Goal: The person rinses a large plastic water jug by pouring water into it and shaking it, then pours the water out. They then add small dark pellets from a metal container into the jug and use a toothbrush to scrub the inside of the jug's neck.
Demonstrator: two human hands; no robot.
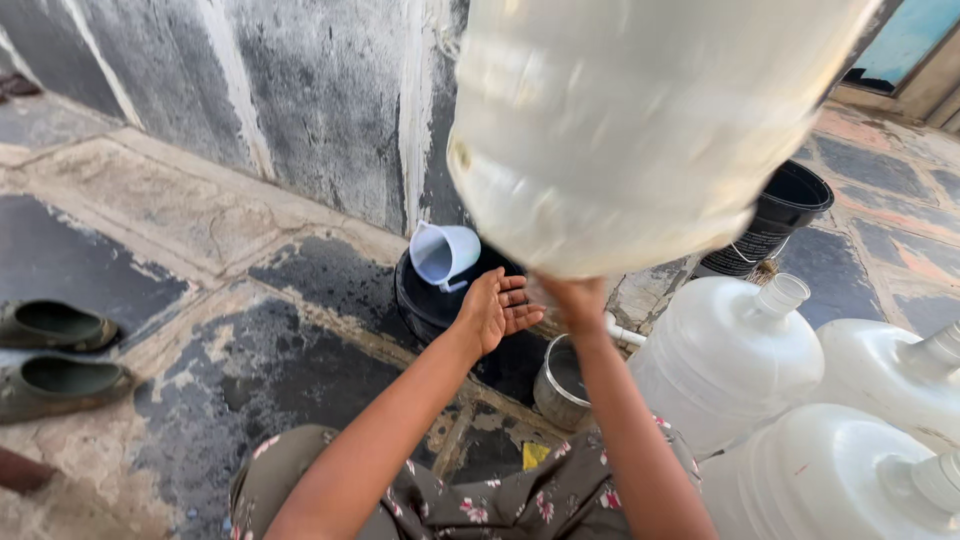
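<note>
Propped from below, the big water jug (pixel 630 120) rests on our right hand (pixel 578 300), whose palm and fingers press up against its lower edge; we cannot tell how far the fingers curl, since the jug hides them. Our left hand (pixel 497 308) hangs free just beside it, palm up and fingers loosely apart, holding nothing. We see the jug raised high and close to the camera, filling the top of the view, tilted and blurred; it is translucent, whitish-yellow, ribbed around its body, and looks cloudy inside. Below the left hand sits a black tub (pixel 430 300) with a pale plastic mug (pixel 443 252) leaning at its rim, handle toward us. A small metal pot (pixel 560 385) stands on the floor just under our right forearm, with a white pipe end (pixel 622 332) beside it. To the right we see three more capped jugs (pixel 730 355) crowded together, touching or nearly so, and a black bucket (pixel 780 215) behind them, partly hidden by the raised jug. A yellow scrap (pixel 535 455) lies near our floral-print lap (pixel 520 500). Two dark green shoes (pixel 55 355) rest on the patchy stone floor (pixel 200 330) well apart at the left, and a rough grey wall (pixel 300 90) rises behind everything.
</note>
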